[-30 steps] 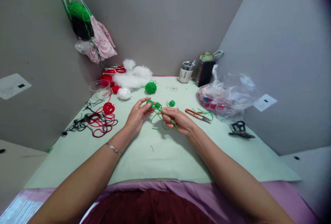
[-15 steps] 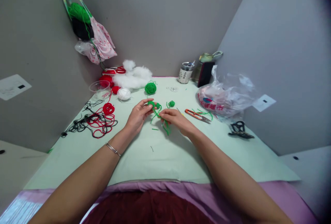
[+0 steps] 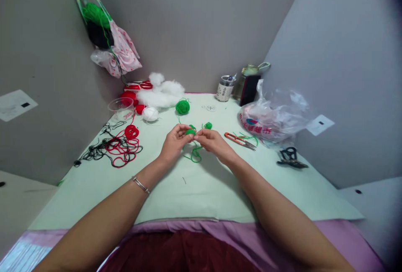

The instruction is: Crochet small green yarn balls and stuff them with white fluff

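Between my two hands is a small green crocheted piece [image 3: 190,132]. My left hand [image 3: 174,141] pinches it from the left, thumb in front. My right hand [image 3: 212,143] has its thumb and fingertips closed at the piece's right edge; whether they grip the piece itself or a strand at it, I cannot make out. Loose green yarn [image 3: 195,155] hangs below the piece, over the table. Just behind my right fingertips lies a small green crocheted ball [image 3: 207,126]. A green yarn ball [image 3: 182,106] sits farther back, with a strand running toward my left hand.
Orange thread snips [image 3: 240,141] and a black hair claw [image 3: 292,157] lie to the right, before a plastic bag [image 3: 273,117]. Tangled black and red yarn [image 3: 116,148], a clear cup [image 3: 122,109], a white yarn ball [image 3: 150,114] and white stuffing [image 3: 161,93] occupy the left and back.
My hands have come together at the green piece. My right hand has moved up to its edge, and the loose yarn it held now hangs down below.
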{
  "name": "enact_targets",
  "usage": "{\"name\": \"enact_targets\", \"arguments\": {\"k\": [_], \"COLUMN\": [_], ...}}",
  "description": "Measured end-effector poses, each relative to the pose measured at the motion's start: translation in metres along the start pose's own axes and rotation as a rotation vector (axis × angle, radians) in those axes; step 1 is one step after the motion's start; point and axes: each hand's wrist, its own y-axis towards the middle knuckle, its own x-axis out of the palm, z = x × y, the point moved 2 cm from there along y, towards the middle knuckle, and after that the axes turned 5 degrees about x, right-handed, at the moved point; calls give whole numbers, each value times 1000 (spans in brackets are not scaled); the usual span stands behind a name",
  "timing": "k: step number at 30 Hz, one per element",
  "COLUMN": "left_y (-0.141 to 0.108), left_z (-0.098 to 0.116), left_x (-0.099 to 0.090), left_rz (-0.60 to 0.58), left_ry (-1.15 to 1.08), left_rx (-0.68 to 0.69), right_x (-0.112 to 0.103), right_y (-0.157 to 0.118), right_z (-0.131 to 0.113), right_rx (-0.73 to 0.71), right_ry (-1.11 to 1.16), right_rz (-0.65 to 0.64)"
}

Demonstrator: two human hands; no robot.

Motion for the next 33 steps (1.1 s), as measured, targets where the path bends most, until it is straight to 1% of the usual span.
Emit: {"name": "enact_targets", "arguments": {"k": [3, 7, 9, 12, 19, 23, 28, 33], "left_y": [2, 6, 7, 7, 2, -2, -5, -4], "left_z": [-6, -12, -12, -11, -2, 1, -2, -7], "left_x": [0, -3, -4, -4, -1, 4, 8, 5], "left_rz": [5, 44, 46, 30, 5, -13, -32, -10], "left_ry": [39, 75, 71, 35, -31, -59, -97, -69], "left_rx": [3, 21, 23, 12, -1, -40, -83, -72], "right_x": [2, 15, 22, 24, 9, 11, 18, 29], "right_y": [-1, -9, -11, -9, 1, 2, 3, -2], "right_z": [-2, -8, -8, -4, 2, 4, 9, 7], "right_rx": [-31, -60, -68, -61, -32, -47, -75, -104], "right_ry": [-102, -190, -199, -168, -56, -60, -156, -365], "right_rz": [56, 154, 179, 168, 135, 124, 127, 138]}}
